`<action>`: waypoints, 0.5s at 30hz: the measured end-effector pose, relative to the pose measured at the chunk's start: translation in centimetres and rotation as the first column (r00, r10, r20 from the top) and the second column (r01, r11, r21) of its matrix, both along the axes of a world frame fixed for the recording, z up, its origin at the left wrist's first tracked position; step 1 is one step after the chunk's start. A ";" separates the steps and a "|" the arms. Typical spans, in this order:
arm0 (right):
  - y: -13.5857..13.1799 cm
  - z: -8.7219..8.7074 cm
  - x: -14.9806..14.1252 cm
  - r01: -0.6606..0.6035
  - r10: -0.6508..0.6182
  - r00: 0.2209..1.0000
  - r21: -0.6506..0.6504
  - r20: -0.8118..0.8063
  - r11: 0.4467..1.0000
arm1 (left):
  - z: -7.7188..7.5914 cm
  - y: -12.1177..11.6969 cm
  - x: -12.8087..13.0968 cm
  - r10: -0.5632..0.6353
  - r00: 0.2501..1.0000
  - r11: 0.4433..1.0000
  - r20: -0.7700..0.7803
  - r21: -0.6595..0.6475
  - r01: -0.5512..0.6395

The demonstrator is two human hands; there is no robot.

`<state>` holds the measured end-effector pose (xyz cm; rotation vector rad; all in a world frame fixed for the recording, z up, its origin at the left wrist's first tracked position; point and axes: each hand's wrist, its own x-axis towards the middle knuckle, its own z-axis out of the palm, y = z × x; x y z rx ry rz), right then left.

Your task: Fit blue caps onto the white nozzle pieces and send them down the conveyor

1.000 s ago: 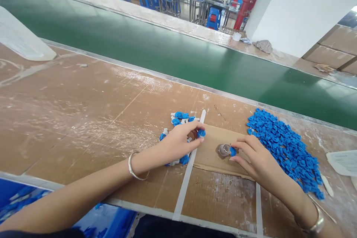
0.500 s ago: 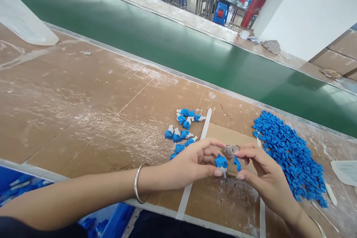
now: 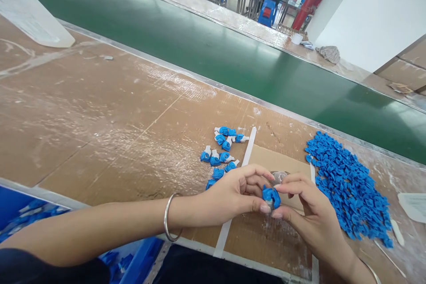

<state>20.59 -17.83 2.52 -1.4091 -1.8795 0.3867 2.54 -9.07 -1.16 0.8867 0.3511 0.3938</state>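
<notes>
My left hand [image 3: 244, 191] is closed on a small blue-and-grey plastic part [image 3: 267, 196], with the thumb below and the fingers behind it. My right hand [image 3: 306, 202] pinches a small blue plastic piece [image 3: 276, 198] between thumb and fingertips, right up against that part. Where the two meet is partly covered by my fingers. Just beyond my fingertips stands a small clear round container [image 3: 279, 176] on a cardboard sheet [image 3: 271, 156]. Several blue-and-grey parts [image 3: 226, 157] lie left of the sheet. To the right is a large heap of loose blue pieces [image 3: 349, 186].
A green conveyor belt [image 3: 199, 55] runs across behind the brown work surface [image 3: 116, 120]. Blue bins with parts [image 3: 133, 262] sit below the near edge. A white swab-like stick [image 3: 389, 257] and a pale plastic sheet [image 3: 412, 206] lie at right.
My right hand has moved left, bringing its blue piece from a gap apart to against the part in my left hand. The camera view has shifted slightly.
</notes>
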 end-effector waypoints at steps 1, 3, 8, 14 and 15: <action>-0.1 -0.1 -0.2 0.000 -0.002 0.999 0.040 0.049 0.999 | 0.0 0.0 0.0 0.011 1.000 1.000 0.001 -0.009 -0.011; -0.5 -0.6 -0.6 -0.002 -0.020 0.986 0.130 0.168 0.992 | -0.1 0.1 0.0 0.032 0.999 0.999 -0.003 -0.025 -0.032; -2.3 -2.3 -2.4 0.036 -0.117 0.908 0.204 0.403 0.978 | -0.2 0.4 -0.3 0.083 0.996 0.996 -0.038 -0.021 -0.084; -3.4 -1.1 -0.4 -0.004 -0.030 0.946 0.104 0.323 0.995 | 0.4 1.1 -0.6 -0.025 0.999 0.999 0.043 0.043 0.023; -3.7 -0.8 0.7 0.038 -0.072 0.951 0.119 0.300 0.992 | 0.6 1.3 -0.7 -0.057 0.996 0.996 0.063 0.076 0.052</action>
